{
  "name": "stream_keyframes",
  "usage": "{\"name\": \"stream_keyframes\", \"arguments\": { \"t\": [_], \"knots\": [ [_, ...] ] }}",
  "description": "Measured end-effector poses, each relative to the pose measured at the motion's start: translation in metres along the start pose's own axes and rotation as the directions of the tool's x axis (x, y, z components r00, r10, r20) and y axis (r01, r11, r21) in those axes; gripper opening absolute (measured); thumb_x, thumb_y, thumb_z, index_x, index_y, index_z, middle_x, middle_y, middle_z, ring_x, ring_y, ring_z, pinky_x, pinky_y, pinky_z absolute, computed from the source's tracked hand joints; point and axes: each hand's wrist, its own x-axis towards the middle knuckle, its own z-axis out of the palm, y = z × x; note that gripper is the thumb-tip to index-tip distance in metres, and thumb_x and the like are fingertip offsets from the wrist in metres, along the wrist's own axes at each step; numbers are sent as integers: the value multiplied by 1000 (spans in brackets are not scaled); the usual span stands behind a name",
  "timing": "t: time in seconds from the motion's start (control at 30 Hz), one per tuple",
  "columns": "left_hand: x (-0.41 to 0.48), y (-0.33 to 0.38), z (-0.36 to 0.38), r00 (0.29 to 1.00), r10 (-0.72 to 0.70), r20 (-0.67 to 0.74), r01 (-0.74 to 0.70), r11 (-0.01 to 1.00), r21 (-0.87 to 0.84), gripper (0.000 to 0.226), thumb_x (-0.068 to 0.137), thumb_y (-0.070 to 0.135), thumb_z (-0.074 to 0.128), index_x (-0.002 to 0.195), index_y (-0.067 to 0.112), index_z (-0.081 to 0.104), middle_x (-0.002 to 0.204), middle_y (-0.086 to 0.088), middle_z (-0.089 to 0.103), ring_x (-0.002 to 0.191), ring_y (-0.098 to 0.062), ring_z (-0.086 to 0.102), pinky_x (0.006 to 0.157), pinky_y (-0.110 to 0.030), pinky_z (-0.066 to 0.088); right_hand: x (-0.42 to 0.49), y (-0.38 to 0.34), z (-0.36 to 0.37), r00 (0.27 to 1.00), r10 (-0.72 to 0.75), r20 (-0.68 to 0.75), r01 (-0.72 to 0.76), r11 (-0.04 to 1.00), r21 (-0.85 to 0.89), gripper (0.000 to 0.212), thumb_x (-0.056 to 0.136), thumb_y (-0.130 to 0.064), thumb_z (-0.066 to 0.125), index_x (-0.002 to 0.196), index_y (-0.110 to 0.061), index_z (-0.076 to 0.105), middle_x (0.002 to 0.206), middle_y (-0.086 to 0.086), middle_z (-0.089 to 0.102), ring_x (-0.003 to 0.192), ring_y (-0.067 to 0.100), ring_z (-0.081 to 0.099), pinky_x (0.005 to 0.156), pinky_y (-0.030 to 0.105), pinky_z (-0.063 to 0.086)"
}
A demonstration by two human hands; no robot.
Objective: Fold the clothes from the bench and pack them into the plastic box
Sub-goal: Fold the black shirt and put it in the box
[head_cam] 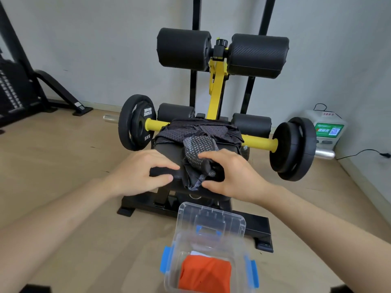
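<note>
The dark dotted garment (197, 163) lies bunched at the near edge of the padded surface (167, 148), under my fingers. My right hand (227, 176) pinches its near hem, fingers curled narrow around the cloth; my left hand (146, 173) lies flatter, pressing a dark fold at nine o'clock of the bundle. To fold well I should spread it flat first, then bring the edges over evenly. A mesh garment (198, 130) waits at twelve o'clock. The plastic box (211, 220) stands at six o'clock on the floor, an orange bundle (205, 273) already inside.
</note>
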Motion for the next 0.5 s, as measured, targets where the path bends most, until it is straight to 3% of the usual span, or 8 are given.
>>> {"name": "stream_keyframes", "arguments": {
  "t": [0.07,0.17,0.33,0.43,0.5],
  "knots": [
    [-1,-4,-4,993,0,-118,0,1000,0,27,83,51,57,106,48,70,101,35,64,101,8,59,84,-31,52,-6,3,7,996,-63,57,64,998,-20,74,78,-45,76,143,-24,48,122,-4,62,119,11,48,105,33,39],
    [4,1,-4,985,16,-173,-17,1000,-6,33,87,47,57,115,37,71,113,27,65,113,2,57,97,-36,50,-11,4,12,990,-117,79,120,992,-28,77,79,-46,74,146,-20,45,133,-6,58,126,11,44,109,37,36],
    [24,24,11,997,27,75,-26,1000,-7,57,94,57,37,146,38,47,152,20,43,144,-1,31,120,-38,28,-16,0,5,977,-186,101,193,979,-60,75,82,-45,70,147,-16,45,146,-5,51,135,11,40,113,35,34],
    [29,24,17,992,10,128,-17,998,55,59,94,63,28,145,40,48,153,21,42,144,1,28,120,-39,28,-22,-2,-4,988,-150,-21,151,982,109,49,85,-34,72,130,-18,64,130,-7,65,124,6,54,108,28,41],
    [30,24,18,995,-7,100,1,999,51,59,93,68,30,140,42,53,148,22,47,140,1,34,116,-39,33,-22,-2,-10,986,25,-164,25,954,298,20,86,-30,73,104,-21,78,107,-10,74,105,4,64,96,32,51]
  ]
}}
